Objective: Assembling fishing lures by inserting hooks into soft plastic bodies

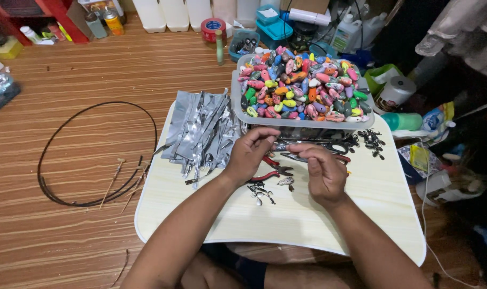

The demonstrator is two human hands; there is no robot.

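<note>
My left hand (pixel 252 152) and my right hand (pixel 322 170) hover close together over a pale wooden lap table (pixel 211 214). Both have fingers pinched; something thin seems to run between them, too small to make out. Beneath them lie red-handled pliers (pixel 269 170), dark-handled scissors or pliers (pixel 329 147) and a few small metal fittings (pixel 260 192). Just beyond my hands stands a clear plastic tub (pixel 302 122) heaped with several colourful painted fishing lures (pixel 302 85).
A pile of silver foil packets (pixel 203 131) covers the table's left part. Small black hooks (pixel 372 142) lie at the right. A loop of black wire (pixel 88 155) and thin sticks rest on the striped floor. Bottles, tape and boxes crowd the back and right.
</note>
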